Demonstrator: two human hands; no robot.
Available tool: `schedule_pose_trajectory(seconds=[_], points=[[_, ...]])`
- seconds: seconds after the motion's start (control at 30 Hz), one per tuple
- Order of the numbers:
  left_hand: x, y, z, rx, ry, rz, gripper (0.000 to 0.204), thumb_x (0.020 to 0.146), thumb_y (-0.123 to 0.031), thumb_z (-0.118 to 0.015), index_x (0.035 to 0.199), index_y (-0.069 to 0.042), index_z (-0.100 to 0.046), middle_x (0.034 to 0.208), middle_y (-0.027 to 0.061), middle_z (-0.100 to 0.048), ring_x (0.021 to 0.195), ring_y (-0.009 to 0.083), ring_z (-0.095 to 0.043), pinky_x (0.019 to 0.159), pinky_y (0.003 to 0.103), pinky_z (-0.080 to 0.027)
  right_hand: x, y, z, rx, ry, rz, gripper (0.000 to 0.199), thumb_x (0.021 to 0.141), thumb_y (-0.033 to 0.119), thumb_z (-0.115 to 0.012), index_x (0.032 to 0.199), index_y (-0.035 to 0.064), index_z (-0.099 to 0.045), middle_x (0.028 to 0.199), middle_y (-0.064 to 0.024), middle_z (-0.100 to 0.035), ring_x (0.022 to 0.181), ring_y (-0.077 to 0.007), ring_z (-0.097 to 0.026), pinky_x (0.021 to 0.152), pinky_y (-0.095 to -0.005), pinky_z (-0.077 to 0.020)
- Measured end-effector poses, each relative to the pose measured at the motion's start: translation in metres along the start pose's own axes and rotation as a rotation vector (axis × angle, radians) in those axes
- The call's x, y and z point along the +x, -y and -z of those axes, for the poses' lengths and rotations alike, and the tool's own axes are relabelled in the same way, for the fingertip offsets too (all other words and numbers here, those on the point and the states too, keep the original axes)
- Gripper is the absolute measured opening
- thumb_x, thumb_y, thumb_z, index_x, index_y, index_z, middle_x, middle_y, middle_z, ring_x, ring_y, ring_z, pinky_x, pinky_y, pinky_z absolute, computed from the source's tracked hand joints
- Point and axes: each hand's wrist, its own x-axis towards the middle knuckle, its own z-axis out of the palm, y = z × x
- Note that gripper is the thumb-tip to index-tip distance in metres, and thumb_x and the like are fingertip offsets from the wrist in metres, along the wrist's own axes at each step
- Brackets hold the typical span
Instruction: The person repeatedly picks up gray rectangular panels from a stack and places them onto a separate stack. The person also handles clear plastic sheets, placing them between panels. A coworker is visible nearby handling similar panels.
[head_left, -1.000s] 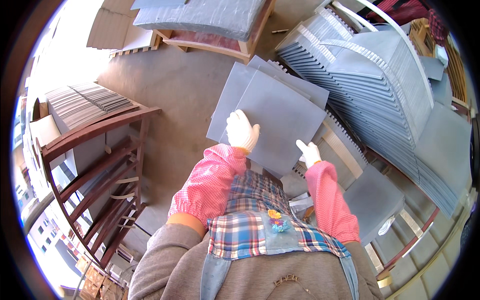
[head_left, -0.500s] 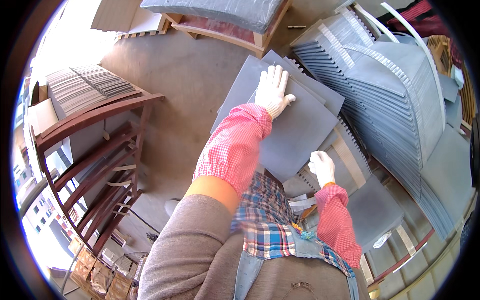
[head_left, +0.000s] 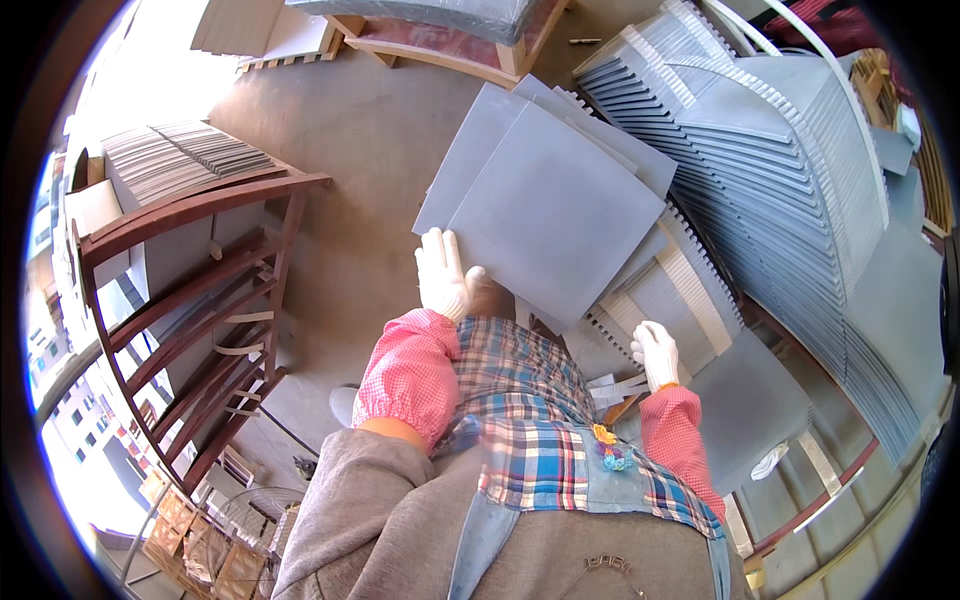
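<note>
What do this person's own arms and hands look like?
The left hand and right hand wear white fabric gloves. Pink-and-white checked oversleeves come next. The left one is gathered at its upper end; above that is a plain grey-brown sleeve.

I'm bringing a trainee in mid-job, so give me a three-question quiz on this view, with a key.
1. True or false: the left hand and the right hand are both gloved in white.
2. Which hand is nearer the uppermost grey sheet just ahead of the person? A) left B) right
3. Fill in: the rack at the picture's left is ____ in colour.

Key: 1. true; 2. A; 3. reddish-brown
</note>
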Motion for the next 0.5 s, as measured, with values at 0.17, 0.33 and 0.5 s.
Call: schedule_pose_trajectory(seconds=[0.17, 0.33, 0.5], points=[[-0.069, 0.029, -0.019, 0.022, 0.107, 0.173, 0.072, 0.086, -0.041, -0.076, 0.134, 0.004, -0.048, 0.132, 0.0277, -0.054, 0.119, 0.0459, -0.055, 0.097, 0.056, -0.047, -0.005, -0.080, 0.080, -0.034, -0.290, 0.079, 0.040, 0.099, 0.023, -0.069, 0.132, 0.0012, -0.067, 0.101, -0.0060, -0.071, 0.083, -0.0112, -0.066, 0.073, -0.0275, -0.0544], [-0.099, 0.080, -0.086, -0.091, 0.600, 0.441, 0.072, 0.096, -0.057, -0.057, 0.127, 0.008, -0.064, 0.117, 0.0314, -0.071, 0.109, 0.0451, -0.069, 0.096, 0.050, -0.052, -0.070, -0.083, 0.160, -0.446, -0.683, 0.153, 0.042, 0.099, 0.033, -0.063, 0.133, 0.0091, -0.066, 0.117, -0.0191, -0.075, 0.109, -0.0364, -0.070, 0.096, -0.0437, -0.0535], [-0.063, 0.058, -0.076, -0.385, 0.529, 0.400, 0.060, 0.096, -0.049, -0.058, 0.104, 0.009, -0.073, 0.091, 0.0233, -0.073, 0.086, 0.0335, -0.068, 0.085, 0.043, -0.050, -0.128, -0.097, 0.252, -0.729, -1.265, 0.425, 0.040, 0.093, 0.026, -0.070, 0.130, 0.0110, -0.067, 0.129, -0.0131, -0.070, 0.121, -0.0343, -0.062, 0.104, -0.0453, -0.0486]])
